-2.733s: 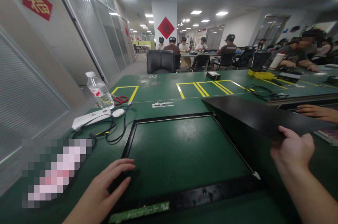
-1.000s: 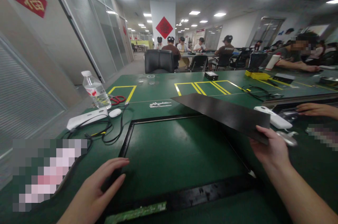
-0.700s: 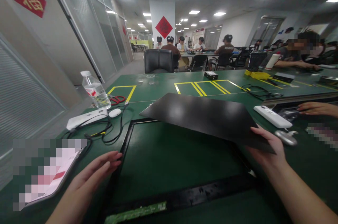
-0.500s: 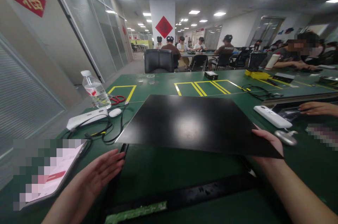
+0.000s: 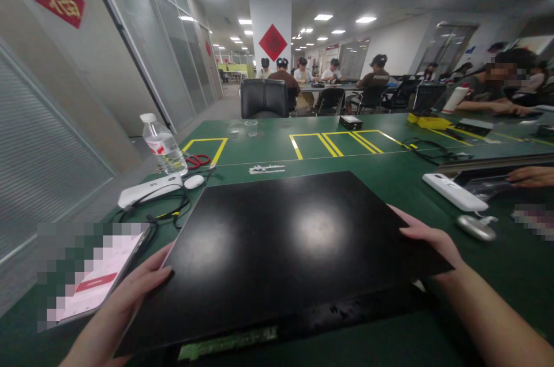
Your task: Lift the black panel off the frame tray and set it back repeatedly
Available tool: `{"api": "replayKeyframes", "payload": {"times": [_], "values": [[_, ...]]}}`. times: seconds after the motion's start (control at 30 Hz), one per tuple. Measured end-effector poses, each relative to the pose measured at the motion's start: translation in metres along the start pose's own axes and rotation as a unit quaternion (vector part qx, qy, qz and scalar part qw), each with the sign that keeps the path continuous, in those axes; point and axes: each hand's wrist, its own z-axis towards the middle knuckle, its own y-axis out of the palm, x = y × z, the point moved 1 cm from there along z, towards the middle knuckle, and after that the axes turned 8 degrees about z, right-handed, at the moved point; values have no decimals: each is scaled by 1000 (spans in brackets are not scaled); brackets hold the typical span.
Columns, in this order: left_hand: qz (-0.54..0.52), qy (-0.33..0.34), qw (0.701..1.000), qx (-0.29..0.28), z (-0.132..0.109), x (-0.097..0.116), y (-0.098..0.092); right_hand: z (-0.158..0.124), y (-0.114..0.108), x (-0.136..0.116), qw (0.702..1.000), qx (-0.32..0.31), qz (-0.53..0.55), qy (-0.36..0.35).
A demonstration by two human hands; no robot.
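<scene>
A large glossy black panel (image 5: 285, 246) lies nearly flat over the black frame on the green table, just in front of me. My left hand (image 5: 130, 292) grips its left edge with the fingers under and along the side. My right hand (image 5: 428, 237) holds the right edge, fingers stretched along the rim. A strip of the black frame (image 5: 346, 312) and a green circuit strip (image 5: 229, 344) show below the panel's near edge.
A phone (image 5: 95, 280) lies at my left. Behind it are a white power strip (image 5: 149, 189), cables, a mouse, a water bottle (image 5: 163, 146) and red scissors (image 5: 197, 161). At right lie a white remote-like device (image 5: 454, 192), a silver mouse and another person's hand (image 5: 530, 175). People sit at far tables.
My right hand swung the black panel from the right side over the frame and lowered it nearly flat. My left hand left the frame's corner and took the panel's left edge.
</scene>
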Motion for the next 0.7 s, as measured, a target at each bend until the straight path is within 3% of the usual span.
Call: {"api": "replayKeyframes", "payload": {"times": [0.1,0.23,0.3,0.37,0.4,0.43,0.5,0.6,0.7], "values": [[-41,-53,998,12,2,7,-6,8,-8,2,998,-31,4,52],[-15,1,999,40,16,17,-17,21,-21,4,997,-28,-37,56],[24,-63,996,50,23,18,-23,23,-23,4,998,-20,-50,38],[22,33,996,76,26,21,-28,23,-23,4,997,0,-71,19],[30,36,997,65,26,20,-29,22,-24,5,996,14,-84,11],[34,-5,999,27,26,19,-28,23,-24,5,995,29,-99,3],[4,3,1000,22,22,16,-26,24,-27,5,990,58,-132,-3],[-16,-49,998,25,13,9,-13,28,-31,4,981,92,-171,-7],[-41,6,999,-1,3,3,4,31,-33,1,975,120,-184,-16]]}}
